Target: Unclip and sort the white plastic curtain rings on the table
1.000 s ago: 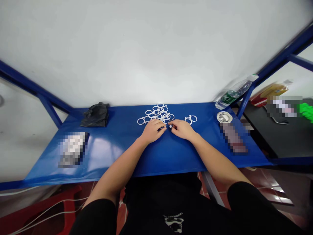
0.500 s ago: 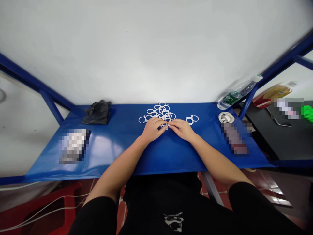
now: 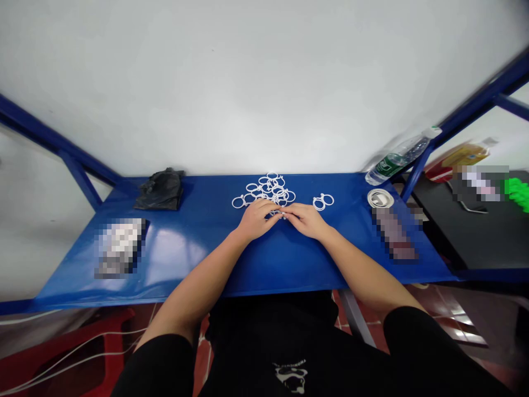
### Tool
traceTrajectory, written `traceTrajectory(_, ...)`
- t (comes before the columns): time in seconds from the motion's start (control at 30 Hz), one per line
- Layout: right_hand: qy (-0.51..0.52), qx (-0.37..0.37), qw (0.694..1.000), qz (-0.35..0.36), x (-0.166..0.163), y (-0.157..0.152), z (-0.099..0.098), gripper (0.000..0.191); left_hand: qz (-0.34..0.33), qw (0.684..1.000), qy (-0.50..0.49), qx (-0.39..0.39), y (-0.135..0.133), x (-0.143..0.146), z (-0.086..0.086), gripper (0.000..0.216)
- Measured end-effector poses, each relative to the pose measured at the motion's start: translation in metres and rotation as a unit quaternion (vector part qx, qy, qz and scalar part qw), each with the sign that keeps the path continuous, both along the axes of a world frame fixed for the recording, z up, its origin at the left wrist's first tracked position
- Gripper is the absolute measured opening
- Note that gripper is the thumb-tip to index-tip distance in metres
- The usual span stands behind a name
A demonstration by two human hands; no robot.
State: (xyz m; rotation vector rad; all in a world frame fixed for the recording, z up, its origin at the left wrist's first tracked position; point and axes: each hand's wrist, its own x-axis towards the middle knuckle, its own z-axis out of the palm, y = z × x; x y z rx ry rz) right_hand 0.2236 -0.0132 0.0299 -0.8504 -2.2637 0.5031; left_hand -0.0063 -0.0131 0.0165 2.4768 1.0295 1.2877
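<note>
My left hand (image 3: 258, 220) and my right hand (image 3: 305, 219) meet at the middle of the blue table (image 3: 285, 264). Between their fingertips is a small white curtain ring (image 3: 274, 213), mostly covered by the fingers. The fingers of both hands are closed in a pinch on it. Just beyond them lies a loose pile of white rings (image 3: 264, 190) with small clips or eyelets, partly hidden by my left hand. To the right of my right hand, a few more white rings (image 3: 318, 204) rest together on the table.
A crumpled black plastic bag (image 3: 160, 190) lies at the back left, with a blurred-out item (image 3: 120, 248) in front of it. On the right are a leaning water bottle (image 3: 388, 165), a white roll (image 3: 381, 199) and another blurred-out item (image 3: 394, 234). A blue frame (image 3: 78, 171) borders the table.
My fingers have shifted slightly at the ring, with the fingertips closer together. The whole view has drifted a little; the pile and the rings at the right look the same.
</note>
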Motion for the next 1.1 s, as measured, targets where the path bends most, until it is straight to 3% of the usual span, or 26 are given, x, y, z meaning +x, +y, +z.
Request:
traceTrajectory(0.4,-0.004,0.017,1.0,0.007,-0.0012,0.0019,-0.0006,0.028,-0.024,1.0,-0.017,0.003,0.0011,-0.0018,-0.0059,0.015)
traceTrajectory(0.73,0.003,-0.023,0.999,-0.031,-0.0012,-0.0005,0.0032,0.015,-0.028,0.999,0.001,0.018,-0.0003,0.0007,-0.002,0.014)
traceTrajectory(1.1,0.033,0.017,0.999,-0.003,-0.0013,0.0004,0.004,0.013,-0.004,0.999,0.024,0.032,-0.0001,0.0014,-0.0022,0.019)
